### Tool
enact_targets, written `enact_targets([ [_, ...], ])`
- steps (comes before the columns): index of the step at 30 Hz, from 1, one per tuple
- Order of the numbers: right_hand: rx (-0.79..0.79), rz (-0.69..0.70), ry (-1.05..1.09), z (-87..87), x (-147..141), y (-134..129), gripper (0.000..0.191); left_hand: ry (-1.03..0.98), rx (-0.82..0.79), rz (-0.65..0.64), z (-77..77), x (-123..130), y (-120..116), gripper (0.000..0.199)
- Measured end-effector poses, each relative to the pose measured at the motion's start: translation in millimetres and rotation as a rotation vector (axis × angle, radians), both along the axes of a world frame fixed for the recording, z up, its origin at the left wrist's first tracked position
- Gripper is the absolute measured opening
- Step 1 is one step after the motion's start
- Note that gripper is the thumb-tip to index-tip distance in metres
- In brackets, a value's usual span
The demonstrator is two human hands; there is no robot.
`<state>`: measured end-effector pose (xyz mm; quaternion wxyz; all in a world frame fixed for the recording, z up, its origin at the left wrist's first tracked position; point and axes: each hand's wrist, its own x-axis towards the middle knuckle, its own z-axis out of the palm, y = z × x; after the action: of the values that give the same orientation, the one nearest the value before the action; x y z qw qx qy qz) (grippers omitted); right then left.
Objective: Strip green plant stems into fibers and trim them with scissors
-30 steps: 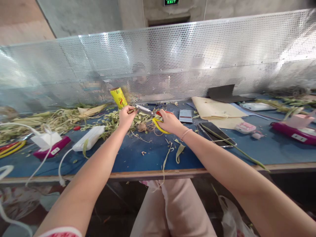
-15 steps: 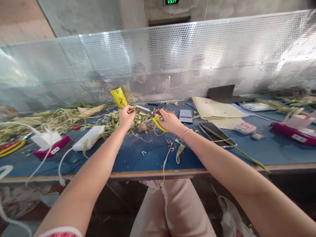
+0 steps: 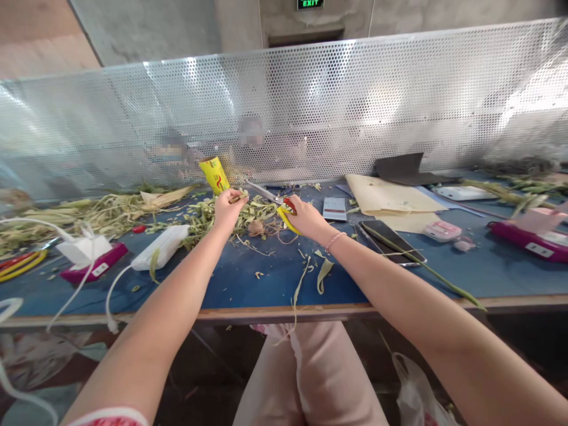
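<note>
My right hand (image 3: 309, 220) is closed on the handles of a pair of scissors (image 3: 265, 193), one red and one yellow. The blades point up and to the left, close to my left hand (image 3: 227, 208). Between that hand's pinched fingertips is a small pale green plant piece (image 3: 244, 194), partly hidden by the fingers. Beneath both hands lies a heap of cut, dried plant bits (image 3: 208, 214). A ball of brown twine (image 3: 256, 228) rests at the heap's front edge. Just behind my left hand stands a yellow tube (image 3: 213, 174), tilted.
On the blue table (image 3: 266, 284) are a white power strip (image 3: 162, 247), a purple socket block (image 3: 95, 264) and a phone (image 3: 393, 239) with a stalk across it. Brown paper (image 3: 386, 195) lies at the right. A perforated metal screen (image 3: 306, 118) stands behind.
The scissors have shifted slightly, their blades now angled more upward and a little away from my left fingers. My left hand stays nearly in place.
</note>
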<state>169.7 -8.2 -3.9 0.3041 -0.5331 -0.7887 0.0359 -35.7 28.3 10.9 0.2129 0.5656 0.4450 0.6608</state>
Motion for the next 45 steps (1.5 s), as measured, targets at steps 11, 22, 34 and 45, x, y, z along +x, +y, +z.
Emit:
enact_targets([
  [11,-0.199,-0.143,-0.225,-11.1,14,13,0.033,-0.506,-0.314,-0.400,9.2,6,-11,0.014],
  [22,0.116,0.188,-0.043,-6.1,2,5,0.020,-0.217,-0.358,-0.334,5.5,6,-9,0.001],
  [34,0.004,0.263,-0.148,-12.9,3,9,0.017,0.846,-0.283,-0.080,-5.0,15,-18,0.022],
  [45,-0.176,-0.172,-0.310,-7.2,14,3,0.030,0.792,-0.550,0.791,16.6,-93,4,0.018],
])
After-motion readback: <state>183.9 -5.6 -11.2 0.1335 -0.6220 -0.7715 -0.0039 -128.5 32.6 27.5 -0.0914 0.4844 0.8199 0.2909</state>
